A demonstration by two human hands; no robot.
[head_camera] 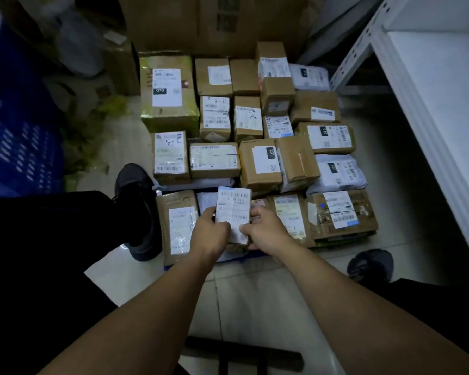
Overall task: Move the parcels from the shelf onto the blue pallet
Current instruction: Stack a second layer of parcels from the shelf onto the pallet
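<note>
**Small parcel held over the front row of the pallet**

The small parcel [233, 212] sits between both hands, long axis pointing away from the person. The left hand [210, 234] curls round its left edge and the right hand [266, 231] pinches its near right edge, both equally close. It lies over the gap between two front-row parcels, just inside the blue pallet [251, 256] edge. It may already rest on the layer beneath, but the hands hide that. The shelf [431, 90] stands to the right.

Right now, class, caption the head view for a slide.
Left hand and right hand hold a labelled parcel at the parcel pile.
</note>
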